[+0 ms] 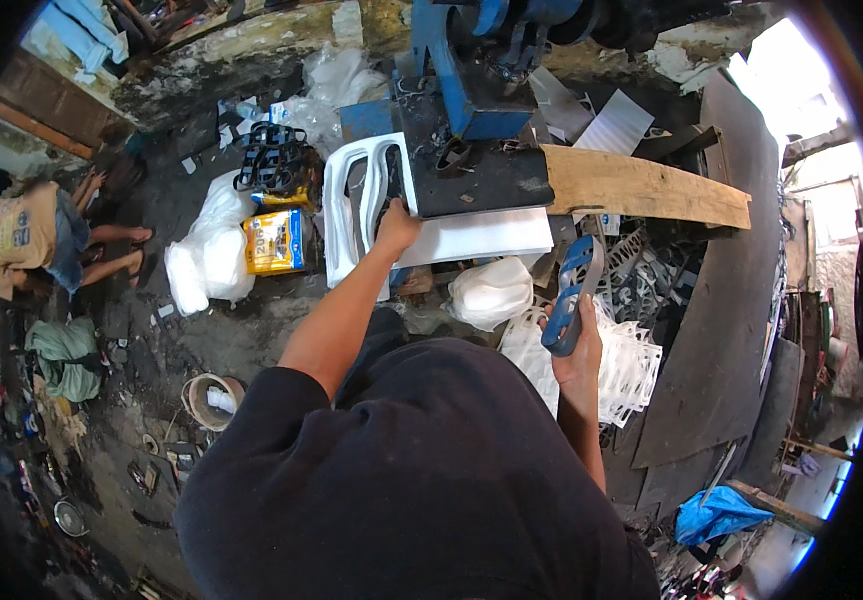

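My left hand (398, 230) is closed on the edge of a white foam sheet (413, 172), beside the black bed (481, 182) of a blue press. Long sole-shaped openings are cut through the sheet. Off to the right, my right hand (578, 352) grips a blue and grey sole-shaped cutting die (573, 300), held upright and apart from the press. Another white sheet (491, 236) hangs or lies along the bed's near edge; how it connects to the first one is hidden.
A wooden plank (641, 185) juts right from the press. White cut-out scraps (631, 370) pile below my right hand. White plastic bundles (216, 245), a yellow package (276, 242) and a bucket (213, 400) stand left. Another person (26, 240) sits at far left.
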### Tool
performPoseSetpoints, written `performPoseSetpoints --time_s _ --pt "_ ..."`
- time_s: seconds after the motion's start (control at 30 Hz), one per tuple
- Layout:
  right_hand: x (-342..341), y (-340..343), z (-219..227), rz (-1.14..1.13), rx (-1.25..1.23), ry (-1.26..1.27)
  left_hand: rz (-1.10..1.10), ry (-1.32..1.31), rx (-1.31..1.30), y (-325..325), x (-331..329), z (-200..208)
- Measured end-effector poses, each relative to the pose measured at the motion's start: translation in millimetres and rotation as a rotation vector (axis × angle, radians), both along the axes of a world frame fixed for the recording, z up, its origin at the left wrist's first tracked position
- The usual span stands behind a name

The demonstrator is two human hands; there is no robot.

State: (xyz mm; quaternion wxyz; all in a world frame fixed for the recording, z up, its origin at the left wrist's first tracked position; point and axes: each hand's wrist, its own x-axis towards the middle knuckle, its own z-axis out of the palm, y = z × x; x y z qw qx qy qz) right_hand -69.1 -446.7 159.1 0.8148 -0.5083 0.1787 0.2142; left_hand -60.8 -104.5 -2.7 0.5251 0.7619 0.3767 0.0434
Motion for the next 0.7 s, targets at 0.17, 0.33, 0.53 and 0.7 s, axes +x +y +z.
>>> performPoseSetpoints --time_s 0.17,0.33,0.53,0.7 --pt "-6 -6 -1 0.003 -0.014 0.001 -0.006 0.06 -0.099 21 -12 -9" --pt "-7 -3 5 0.009 -0.082 -0.058 0.018 -0.019 -0.091 46 -9 -27" --pt "-8 9 16 -0.011 -0.085 -0.074 -0.167 -0.35 0.211 47 9 -47" --pt "-20 34 30 0.013 -0.144 -0.132 0.074 -0.031 0.243 35 5 -27"
